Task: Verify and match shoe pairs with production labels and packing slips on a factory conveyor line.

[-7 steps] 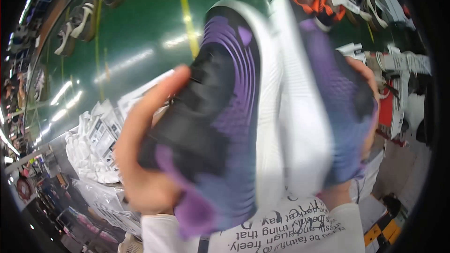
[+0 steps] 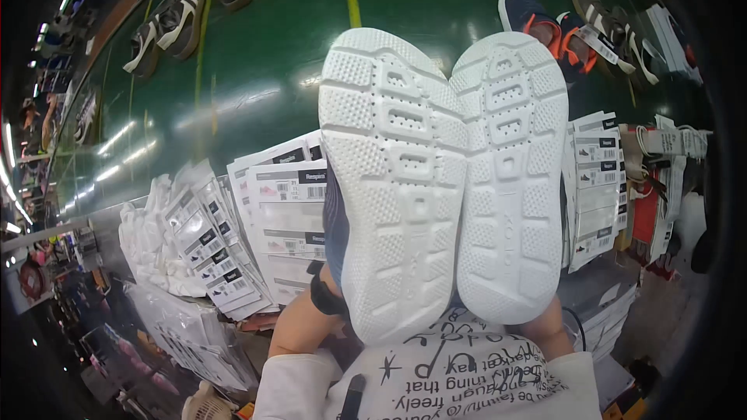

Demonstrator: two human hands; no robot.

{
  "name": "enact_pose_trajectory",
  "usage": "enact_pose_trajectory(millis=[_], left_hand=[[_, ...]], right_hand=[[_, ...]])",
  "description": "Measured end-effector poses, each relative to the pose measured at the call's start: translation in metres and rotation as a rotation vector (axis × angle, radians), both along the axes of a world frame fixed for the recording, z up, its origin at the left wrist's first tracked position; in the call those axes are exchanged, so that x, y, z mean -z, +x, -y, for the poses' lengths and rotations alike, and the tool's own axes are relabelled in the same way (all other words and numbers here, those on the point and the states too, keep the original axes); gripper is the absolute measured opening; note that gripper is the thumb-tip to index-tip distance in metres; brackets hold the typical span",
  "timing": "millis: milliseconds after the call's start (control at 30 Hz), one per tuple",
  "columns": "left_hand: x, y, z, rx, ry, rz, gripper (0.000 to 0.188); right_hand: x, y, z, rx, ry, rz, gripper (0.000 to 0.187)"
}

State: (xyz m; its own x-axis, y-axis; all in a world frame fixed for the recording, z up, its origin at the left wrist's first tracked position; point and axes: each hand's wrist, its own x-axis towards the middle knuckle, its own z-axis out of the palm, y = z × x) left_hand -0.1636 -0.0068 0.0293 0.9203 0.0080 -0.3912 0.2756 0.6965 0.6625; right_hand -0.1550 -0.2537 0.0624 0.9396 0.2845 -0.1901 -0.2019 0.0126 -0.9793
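A pair of sneakers is held up side by side, white soles facing me. The left sneaker (image 2: 401,241) tilts slightly and touches the right sneaker (image 2: 510,194) along the inner edges. A strip of blue-purple upper shows at the left one's outer side. My left hand (image 2: 305,320) comes up behind the left sneaker and supports it; its fingers are hidden by the shoe. Behind the right sneaker's heel is my right hand (image 2: 549,327), holding that shoe, fingers likewise covered. A black strap-like piece (image 2: 327,295) sits beside my left hand.
On the green conveyor belt (image 2: 272,70) stand brown sneakers (image 2: 180,19) at far left and navy-orange shoes (image 2: 537,15) at far right. Stacks of printed label sheets (image 2: 284,210) lie left, more label sheets (image 2: 595,194) right. Crumpled white paper (image 2: 156,241) is at far left.
Both sneakers have been turned from showing their purple-black uppers and sidewalls to showing their soles. My fingers, visible before around the uppers, are now behind the shoes.
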Motion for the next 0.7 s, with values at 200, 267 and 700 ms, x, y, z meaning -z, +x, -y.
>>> enact_pose_trajectory(millis=[200,267,700], left_hand=[[-0.004,0.048,-0.025,-0.119,-0.101,0.178,0.048],[-0.010,0.102,-0.032,-0.206,0.257,0.301,0.046],[-0.073,-0.065,-0.193,0.259,1.771,0.464,0.032]], right_hand=[[0.022,0.065,0.002,-0.074,-0.336,0.510,0.049],[0.038,0.137,-0.001,0.007,-0.765,1.158,0.049],[0.064,0.240,-0.073,0.039,-0.698,0.775,0.044]])
